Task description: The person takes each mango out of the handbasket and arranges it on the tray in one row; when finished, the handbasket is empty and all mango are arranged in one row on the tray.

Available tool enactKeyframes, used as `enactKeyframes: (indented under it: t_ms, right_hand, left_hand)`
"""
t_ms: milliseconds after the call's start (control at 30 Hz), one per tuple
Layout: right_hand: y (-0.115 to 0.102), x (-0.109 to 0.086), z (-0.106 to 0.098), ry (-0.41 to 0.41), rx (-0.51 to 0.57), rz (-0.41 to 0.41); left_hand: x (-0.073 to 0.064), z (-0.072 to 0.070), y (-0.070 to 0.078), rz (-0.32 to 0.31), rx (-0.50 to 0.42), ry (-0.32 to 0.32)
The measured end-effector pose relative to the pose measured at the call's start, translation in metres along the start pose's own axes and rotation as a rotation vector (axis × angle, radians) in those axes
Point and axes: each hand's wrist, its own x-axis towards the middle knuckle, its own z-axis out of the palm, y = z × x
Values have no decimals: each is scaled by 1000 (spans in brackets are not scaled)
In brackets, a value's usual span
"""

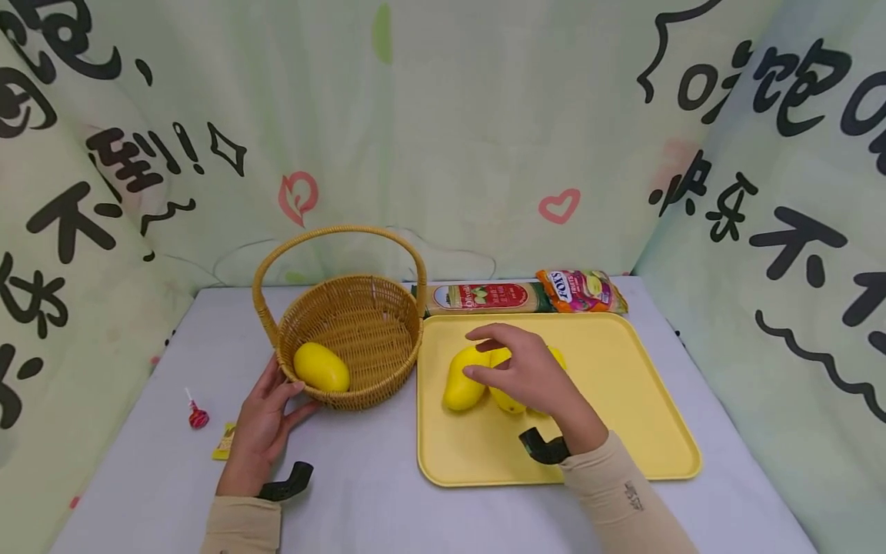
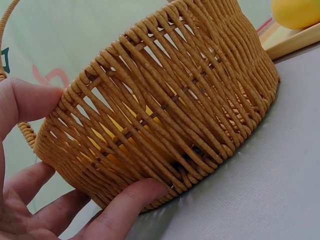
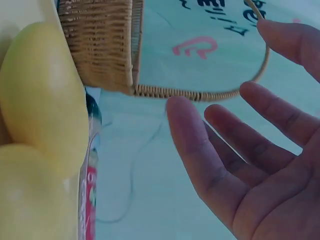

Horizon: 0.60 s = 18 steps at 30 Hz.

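Observation:
A woven wicker basket (image 1: 377, 335) with a tall arched handle stands left of centre, and one yellow mango (image 1: 321, 368) lies inside it. My left hand (image 1: 266, 419) holds the basket's near left side; the left wrist view shows fingers at the rim and low on the wicker wall (image 2: 165, 100). To the right, several mangoes (image 1: 462, 381) lie together on a yellow tray (image 1: 654, 408). Over them hovers my right hand (image 1: 529, 369), fingers apart and loosely bent, holding nothing. It partly hides the mangoes in the head view. The right wrist view shows mangoes (image 3: 42, 95) beside the hand.
Behind the tray lie a long green and red package (image 1: 484, 296) and an orange snack bag (image 1: 581, 291). A red lollipop (image 1: 198, 418) and a small yellow packet (image 1: 224, 442) are at the left. Printed curtains (image 1: 464, 115) enclose the table.

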Motion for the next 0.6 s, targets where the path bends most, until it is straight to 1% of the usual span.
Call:
enactKeyframes:
  t_ms: [100, 233, 367, 433, 600]
  right_hand:
    - [-11, 12, 8, -84, -25, -50]
    - [-26, 30, 18, -176, -82, -146]
    - [-41, 49, 28, -215, -181, -226]
    - [-48, 59, 34, -230, -240, -252]
    - [-60, 84, 48, -302, -324, -283]
  left_hand:
    - [-1, 0, 1, -6, -2, 3]
    - [-1, 1, 2, -11, -2, 3]
    - [-1, 1, 2, -13, 2, 2]
    - [-2, 1, 3, -13, 3, 3]
    - [-2, 1, 2, -12, 4, 3]
